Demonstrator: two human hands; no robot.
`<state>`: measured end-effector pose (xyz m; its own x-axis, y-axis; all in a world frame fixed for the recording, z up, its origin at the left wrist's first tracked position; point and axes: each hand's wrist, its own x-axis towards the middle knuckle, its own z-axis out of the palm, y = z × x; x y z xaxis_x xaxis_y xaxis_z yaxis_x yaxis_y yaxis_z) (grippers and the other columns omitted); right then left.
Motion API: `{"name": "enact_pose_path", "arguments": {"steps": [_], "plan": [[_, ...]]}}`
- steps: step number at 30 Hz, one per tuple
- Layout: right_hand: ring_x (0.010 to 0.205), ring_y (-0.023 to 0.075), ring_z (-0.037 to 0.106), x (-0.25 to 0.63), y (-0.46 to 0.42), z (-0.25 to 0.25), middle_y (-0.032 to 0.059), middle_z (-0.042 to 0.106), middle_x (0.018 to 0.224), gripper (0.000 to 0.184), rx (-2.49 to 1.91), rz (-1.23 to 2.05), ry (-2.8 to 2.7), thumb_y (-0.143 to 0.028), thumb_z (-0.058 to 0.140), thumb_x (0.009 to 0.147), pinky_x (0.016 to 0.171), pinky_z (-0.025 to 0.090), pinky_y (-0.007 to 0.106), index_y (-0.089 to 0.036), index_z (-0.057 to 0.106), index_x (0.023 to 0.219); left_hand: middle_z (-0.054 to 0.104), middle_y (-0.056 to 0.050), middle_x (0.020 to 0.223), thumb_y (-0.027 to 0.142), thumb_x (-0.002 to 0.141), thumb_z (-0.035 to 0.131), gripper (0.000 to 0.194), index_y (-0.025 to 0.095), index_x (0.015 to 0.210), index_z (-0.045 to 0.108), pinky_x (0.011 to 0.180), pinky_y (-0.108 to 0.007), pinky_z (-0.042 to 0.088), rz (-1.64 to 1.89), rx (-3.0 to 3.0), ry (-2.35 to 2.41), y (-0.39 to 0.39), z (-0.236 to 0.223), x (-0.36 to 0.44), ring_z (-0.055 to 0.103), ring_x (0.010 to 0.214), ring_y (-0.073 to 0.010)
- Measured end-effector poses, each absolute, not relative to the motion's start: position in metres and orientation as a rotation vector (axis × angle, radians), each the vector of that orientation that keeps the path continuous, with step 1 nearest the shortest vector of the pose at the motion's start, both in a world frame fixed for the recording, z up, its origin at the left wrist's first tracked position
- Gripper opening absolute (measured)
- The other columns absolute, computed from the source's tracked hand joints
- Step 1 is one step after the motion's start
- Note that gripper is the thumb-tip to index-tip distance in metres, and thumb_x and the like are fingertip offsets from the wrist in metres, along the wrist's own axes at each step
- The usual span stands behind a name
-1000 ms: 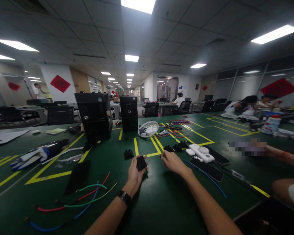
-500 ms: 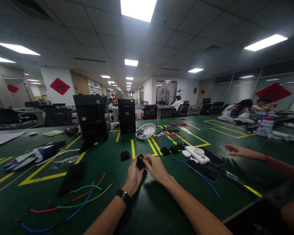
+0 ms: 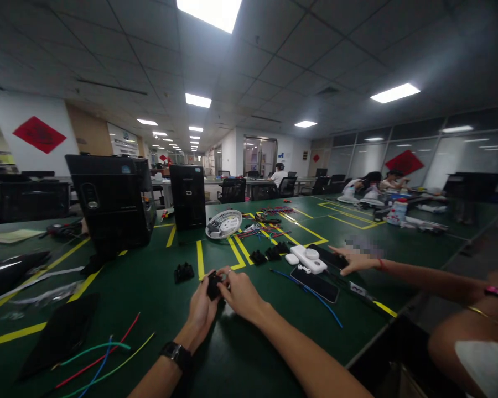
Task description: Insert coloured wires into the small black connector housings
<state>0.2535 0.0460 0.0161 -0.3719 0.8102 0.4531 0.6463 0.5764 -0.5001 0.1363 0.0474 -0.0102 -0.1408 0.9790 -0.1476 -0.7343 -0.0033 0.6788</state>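
My left hand (image 3: 201, 310) is closed around a small black plastic block (image 3: 214, 286), held just above the green table. Against the block's right side, my right hand (image 3: 244, 294) is closed, its thumb and fingers gripping it. My fingers cover part of the block, so its details are hard to see. A similar black plastic piece (image 3: 184, 272) lies a little left of my hands. Two more dark pieces, one a black clip-like part (image 3: 258, 257), lie beyond my right hand. Red, green and blue wires (image 3: 103, 356) cross at lower left.
A co-worker's hand (image 3: 357, 261) reaches over a phone (image 3: 315, 284) and a white charger (image 3: 309, 258) at right. Two black computer cases (image 3: 112, 207) stand behind, beside a white basket (image 3: 224, 225). Bundled coloured wires (image 3: 269, 229) lie beyond. A black pouch (image 3: 60, 337) lies at left.
My view has turned right, so things appear shifted left. The block has been tilted in my hands, and my right fingers now lie over it. The co-worker's hand has moved to the phone.
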Motion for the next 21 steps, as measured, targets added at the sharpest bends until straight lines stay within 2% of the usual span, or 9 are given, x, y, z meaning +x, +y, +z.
{"name": "enact_pose_path", "arguments": {"steps": [8, 16, 21], "plan": [[0.091, 0.0181, 0.066, 0.253, 0.044, 0.018, 0.0058, 0.071, 0.101, 0.026, -1.071, 0.236, -2.183, -0.022, 0.043, 0.094, 0.079, 0.044, 0.024, -0.021, 0.064, 0.110, 0.067, -0.005, 0.102, 0.020, 0.091, 0.047, 0.023, 0.021, 0.103, 0.065, 0.074, -0.024, 0.055, 1.554, 0.527, 0.787, 0.048, -0.021, 0.134, 0.064, 0.085, -0.0115], [0.078, 0.0168, 0.064, 0.249, 0.039, 0.017, 0.0056, 0.072, 0.090, 0.028, -1.039, 0.158, -2.289, -0.022, 0.041, 0.094, 0.072, 0.042, 0.023, -0.018, 0.064, 0.110, 0.060, -0.004, 0.110, 0.024, 0.090, 0.049, 0.021, 0.025, 0.108, 0.059, 0.077, -0.026, 0.055, 1.535, 0.595, 0.905, 0.047, -0.025, 0.124, 0.061, 0.095, -0.0133], [0.080, 0.0150, 0.066, 0.259, 0.044, 0.023, 0.0053, 0.073, 0.101, 0.032, -0.997, 0.324, -2.247, -0.023, 0.042, 0.094, 0.071, 0.043, 0.021, -0.019, 0.066, 0.115, 0.054, -0.003, 0.120, 0.042, 0.084, 0.058, 0.040, 0.030, 0.121, 0.051, 0.073, -0.027, 0.056, 1.474, 0.851, 0.945, 0.045, -0.026, 0.123, 0.058, 0.103, -0.0178]]}}
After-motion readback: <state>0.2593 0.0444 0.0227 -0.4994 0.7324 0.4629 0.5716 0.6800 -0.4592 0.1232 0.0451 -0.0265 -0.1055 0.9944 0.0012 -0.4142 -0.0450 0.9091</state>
